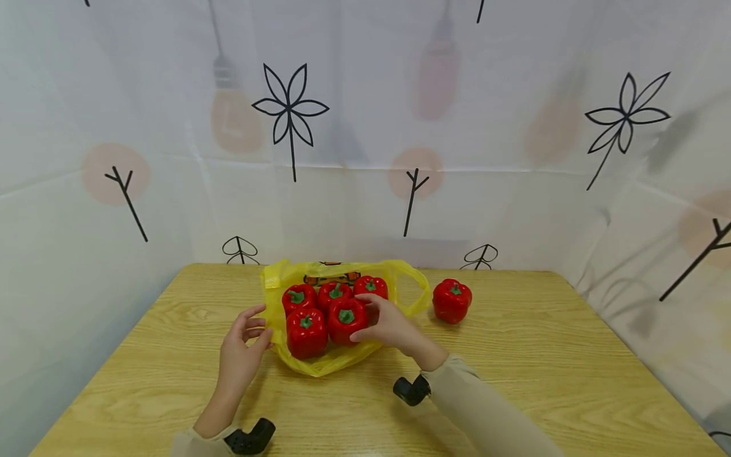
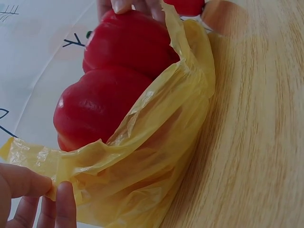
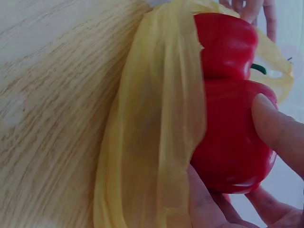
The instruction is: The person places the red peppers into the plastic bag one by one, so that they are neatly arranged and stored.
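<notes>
A yellow plastic bag (image 1: 337, 367) sits with its mouth spread around several red bell peppers (image 1: 306, 336) with green stems. My left hand (image 1: 242, 352) is at the bag's left side, and in the left wrist view its thumb and finger (image 2: 65, 204) pinch the rim. My right hand (image 1: 394, 327) grips the front right bell pepper (image 1: 346, 320), thumb on its near side and fingers (image 3: 204, 204) round the other. That pepper leans against its neighbour (image 3: 225, 45) inside the bag's mouth.
One more red bell pepper (image 1: 452, 301) stands on the wooden table (image 1: 542, 355), right of the bag's loop handle (image 1: 419, 289). Behind the table hangs a white printed cloth (image 1: 354, 209). Dark wrist cameras (image 1: 411, 390) sit at both sleeve cuffs.
</notes>
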Motion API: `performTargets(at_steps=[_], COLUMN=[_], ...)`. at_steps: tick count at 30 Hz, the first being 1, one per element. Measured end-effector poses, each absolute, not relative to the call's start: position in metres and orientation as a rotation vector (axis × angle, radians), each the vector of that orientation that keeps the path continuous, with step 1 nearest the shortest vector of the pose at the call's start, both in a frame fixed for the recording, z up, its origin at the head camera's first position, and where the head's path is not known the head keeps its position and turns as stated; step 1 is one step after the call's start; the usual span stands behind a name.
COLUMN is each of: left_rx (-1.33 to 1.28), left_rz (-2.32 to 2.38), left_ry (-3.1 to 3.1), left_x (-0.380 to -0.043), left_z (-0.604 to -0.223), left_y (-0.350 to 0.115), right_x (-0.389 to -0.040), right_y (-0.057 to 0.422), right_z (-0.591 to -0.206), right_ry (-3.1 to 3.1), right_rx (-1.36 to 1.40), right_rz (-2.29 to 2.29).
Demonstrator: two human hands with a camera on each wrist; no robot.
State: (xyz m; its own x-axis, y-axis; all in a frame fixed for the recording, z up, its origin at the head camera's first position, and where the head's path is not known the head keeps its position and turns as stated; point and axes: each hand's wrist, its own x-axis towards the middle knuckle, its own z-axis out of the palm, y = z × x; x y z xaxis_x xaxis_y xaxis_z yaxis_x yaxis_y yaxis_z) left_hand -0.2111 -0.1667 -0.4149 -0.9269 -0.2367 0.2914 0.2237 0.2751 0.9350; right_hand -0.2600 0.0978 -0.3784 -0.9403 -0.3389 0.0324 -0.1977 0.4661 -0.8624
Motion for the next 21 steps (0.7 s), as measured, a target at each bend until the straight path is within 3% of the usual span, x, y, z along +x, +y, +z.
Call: performTargets(at_steps=[21], left_rx=[0.035], left_rz=[-1.700], left_ry=[-2.187], left_x=[-0.212], left_z=[-0.415], left_y=[-0.167], right_x=[-0.262], right_y=[0.089], right_z=[-0.401], right_ry=[2.516], right_rx=[-0.499], right_rz=[-1.517])
